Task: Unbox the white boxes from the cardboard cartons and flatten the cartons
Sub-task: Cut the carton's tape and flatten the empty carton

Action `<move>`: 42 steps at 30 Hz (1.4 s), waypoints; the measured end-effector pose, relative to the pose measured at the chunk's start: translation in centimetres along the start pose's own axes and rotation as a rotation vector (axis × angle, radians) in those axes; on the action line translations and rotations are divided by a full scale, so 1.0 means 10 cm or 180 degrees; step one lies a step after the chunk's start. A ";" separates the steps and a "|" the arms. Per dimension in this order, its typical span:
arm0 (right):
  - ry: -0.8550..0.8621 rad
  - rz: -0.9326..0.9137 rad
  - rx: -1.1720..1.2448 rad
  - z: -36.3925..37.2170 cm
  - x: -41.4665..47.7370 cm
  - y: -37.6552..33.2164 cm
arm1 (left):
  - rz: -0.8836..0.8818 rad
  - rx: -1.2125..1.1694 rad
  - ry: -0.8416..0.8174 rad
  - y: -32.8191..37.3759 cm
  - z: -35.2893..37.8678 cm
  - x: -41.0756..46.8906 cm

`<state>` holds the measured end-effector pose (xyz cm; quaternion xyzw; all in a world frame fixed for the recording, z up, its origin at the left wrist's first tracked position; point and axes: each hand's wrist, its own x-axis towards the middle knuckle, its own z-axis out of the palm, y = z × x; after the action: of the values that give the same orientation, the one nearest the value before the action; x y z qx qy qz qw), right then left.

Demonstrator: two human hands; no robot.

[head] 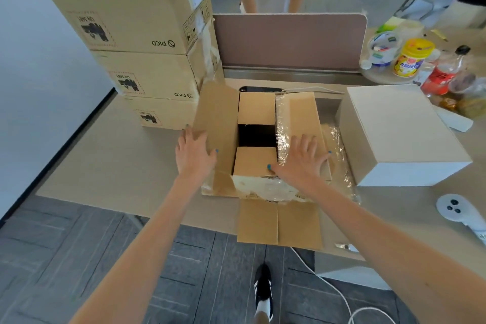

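Both my hands lie flat on the open carton (256,187).
My left hand (194,151) is spread wide and rests on the left flap (218,113). My right hand (302,159) is spread wide too. It lies on the right flap (299,113), and its thumb touches the small near flap (253,160). Neither hand grips anything. The carton sits on the table (118,166), right under my hands. A white box (399,126) stands just beside it, past my right hand.

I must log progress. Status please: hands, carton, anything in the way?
Left hand flat on left flap, right hand flat on right flap. Carton open, inside dark. White box out, right of it. Loose wrap beside carton.
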<state>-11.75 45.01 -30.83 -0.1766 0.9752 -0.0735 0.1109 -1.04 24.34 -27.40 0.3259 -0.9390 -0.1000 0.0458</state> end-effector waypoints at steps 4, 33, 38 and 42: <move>-0.0094 0.0056 0.0047 -0.01 0.05 0.01 | 0.0151 0.0239 -0.0070 -0.03 0.25 -0.04; 0.1581 -0.0850 -0.0422 -0.95 -0.03 0.51 | -0.0465 -0.1395 -0.1027 0.18 0.83 0.05; 0.1023 -0.0607 -0.2171 -0.89 -0.12 0.57 | -0.0385 -0.1287 -0.0865 0.23 0.76 0.03; 0.0642 -0.0532 -0.2181 -0.68 -0.15 0.73 | -0.0570 -0.1972 -0.0616 0.25 0.78 0.05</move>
<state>-14.43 53.00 -25.27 -0.2745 0.9315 0.2316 -0.0578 -4.08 27.17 -34.43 0.3666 -0.8316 -0.4147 0.0444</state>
